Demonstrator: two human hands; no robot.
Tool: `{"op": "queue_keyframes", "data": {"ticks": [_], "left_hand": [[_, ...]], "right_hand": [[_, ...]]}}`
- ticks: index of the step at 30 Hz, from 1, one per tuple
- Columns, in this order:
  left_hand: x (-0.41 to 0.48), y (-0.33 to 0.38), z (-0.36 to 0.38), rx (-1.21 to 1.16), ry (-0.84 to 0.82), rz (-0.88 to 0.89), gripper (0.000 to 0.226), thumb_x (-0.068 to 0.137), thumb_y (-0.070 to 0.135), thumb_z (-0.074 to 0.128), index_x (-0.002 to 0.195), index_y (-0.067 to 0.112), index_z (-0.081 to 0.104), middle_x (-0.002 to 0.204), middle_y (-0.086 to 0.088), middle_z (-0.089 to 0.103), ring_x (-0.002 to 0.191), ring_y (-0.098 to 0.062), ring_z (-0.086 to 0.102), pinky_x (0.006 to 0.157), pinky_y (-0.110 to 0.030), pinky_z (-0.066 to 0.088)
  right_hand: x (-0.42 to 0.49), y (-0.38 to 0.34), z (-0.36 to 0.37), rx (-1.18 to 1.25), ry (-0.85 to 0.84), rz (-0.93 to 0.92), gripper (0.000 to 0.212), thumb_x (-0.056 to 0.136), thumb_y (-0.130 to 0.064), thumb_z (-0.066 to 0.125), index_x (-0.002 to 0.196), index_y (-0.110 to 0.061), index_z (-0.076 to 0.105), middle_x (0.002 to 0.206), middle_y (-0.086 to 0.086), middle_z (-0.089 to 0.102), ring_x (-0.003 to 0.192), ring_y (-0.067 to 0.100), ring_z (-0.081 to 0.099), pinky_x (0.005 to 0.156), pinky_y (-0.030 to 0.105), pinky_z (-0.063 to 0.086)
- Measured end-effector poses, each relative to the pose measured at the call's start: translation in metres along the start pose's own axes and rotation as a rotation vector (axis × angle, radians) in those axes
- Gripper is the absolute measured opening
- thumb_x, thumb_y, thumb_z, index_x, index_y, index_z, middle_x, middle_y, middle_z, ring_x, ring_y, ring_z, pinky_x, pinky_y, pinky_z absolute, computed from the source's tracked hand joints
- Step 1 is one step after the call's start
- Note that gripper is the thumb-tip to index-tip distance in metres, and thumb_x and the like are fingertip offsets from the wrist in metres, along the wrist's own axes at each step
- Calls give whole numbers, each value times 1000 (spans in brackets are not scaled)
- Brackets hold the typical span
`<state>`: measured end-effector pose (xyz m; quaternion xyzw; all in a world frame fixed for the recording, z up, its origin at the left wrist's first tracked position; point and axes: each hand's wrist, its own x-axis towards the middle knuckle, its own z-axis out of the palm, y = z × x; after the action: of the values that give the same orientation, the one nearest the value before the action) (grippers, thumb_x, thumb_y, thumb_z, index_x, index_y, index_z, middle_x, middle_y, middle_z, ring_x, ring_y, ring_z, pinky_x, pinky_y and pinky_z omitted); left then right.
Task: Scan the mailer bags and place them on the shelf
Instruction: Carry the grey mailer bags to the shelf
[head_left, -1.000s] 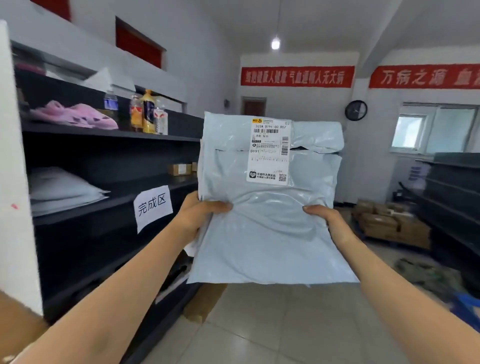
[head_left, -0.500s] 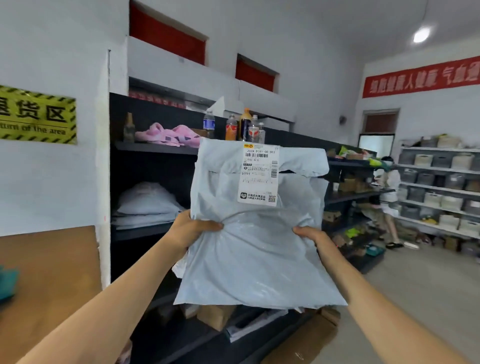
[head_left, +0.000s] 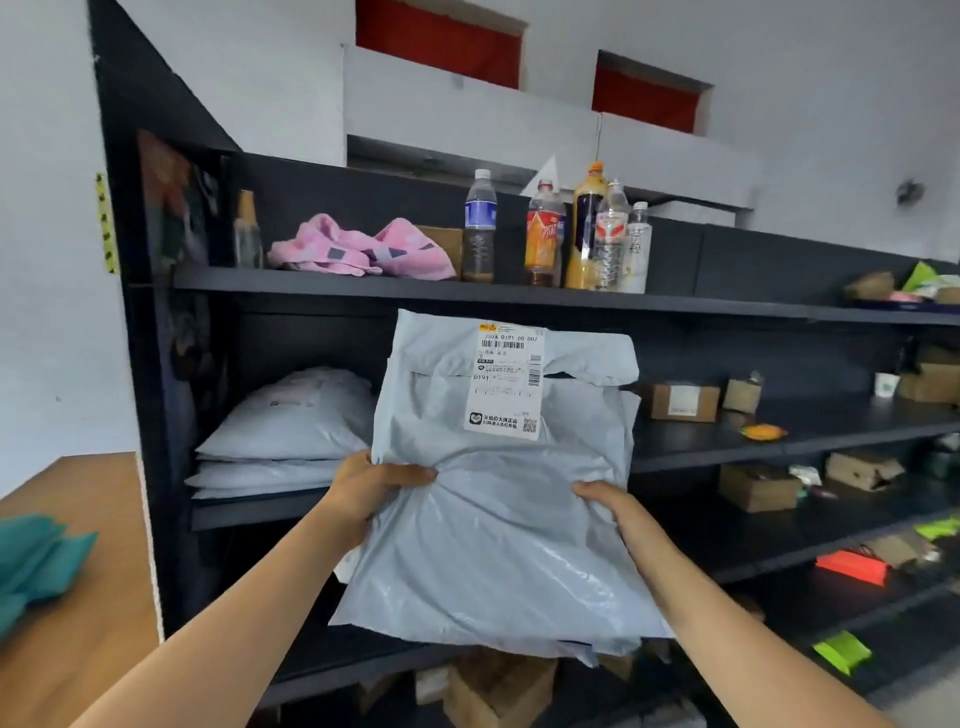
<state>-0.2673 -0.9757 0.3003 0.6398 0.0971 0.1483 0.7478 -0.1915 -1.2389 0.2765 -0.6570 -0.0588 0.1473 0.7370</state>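
Left hand (head_left: 374, 488), right hand (head_left: 610, 506) pinch bag (head_left: 493, 545) edges (midair).

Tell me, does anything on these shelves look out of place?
A crumpled pink cloth and drink bottles sit on the top shelf, odd among parcel storage. The held mailer bag is wrinkled, not visibly torn.

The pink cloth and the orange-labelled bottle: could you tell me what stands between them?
Head view: a brown cardboard box and a blue-labelled clear plastic bottle.

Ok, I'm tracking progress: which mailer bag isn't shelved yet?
The labelled mailer bag gripped by the left hand and right hand; the other mailer bags lie stacked flat on the middle shelf.
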Motion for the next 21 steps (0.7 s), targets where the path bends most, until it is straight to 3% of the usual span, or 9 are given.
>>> {"op": "queue_keyframes", "data": {"ticks": [5,11,13,17,19,21], "left_hand": [[84,0,14,-2,128,-19,58,45,8,82,100,-2,67,92,-18,74,82,-34,71,67,-35,57],[177,6,-2,40,250,-76,55,57,11,86,107,-1,65,100,-18,72,88,-34,70,77,-41,57],[210,11,-9,46,275,-79,52,63,12,84,109,-1,63,100,-17,72,87,-34,70,76,-41,57],[268,12,-28,94,280,-168,52,67,21,84,111,1,63,103,-17,71,92,-35,68,85,-47,55],[293,9,-36,181,306,-173,53,69,19,82,114,-1,63,104,-19,70,95,-35,68,88,-46,54],[311,7,-38,331,314,-144,58,73,18,80,124,-1,58,115,-14,65,106,-30,63,92,-34,49]], "right_hand": [[114,-32,-10,-76,-187,-7,34,81,-35,67,108,-16,72,90,8,77,77,23,74,73,32,51],[226,-52,13,-77,-304,24,26,85,-31,65,102,-13,71,86,9,76,74,24,72,74,32,53],[259,-59,23,-57,-311,27,18,89,-26,61,92,-12,70,74,7,74,63,21,70,62,26,56],[325,-63,46,-6,-286,43,34,94,-21,54,69,-13,76,64,7,72,53,19,69,45,20,52],[350,-62,59,-13,-317,16,38,89,-29,62,55,-17,76,59,1,71,51,12,69,47,17,51],[369,-57,66,-55,-320,-15,27,62,-47,83,57,-23,74,56,-9,70,52,1,67,56,16,52]]}}
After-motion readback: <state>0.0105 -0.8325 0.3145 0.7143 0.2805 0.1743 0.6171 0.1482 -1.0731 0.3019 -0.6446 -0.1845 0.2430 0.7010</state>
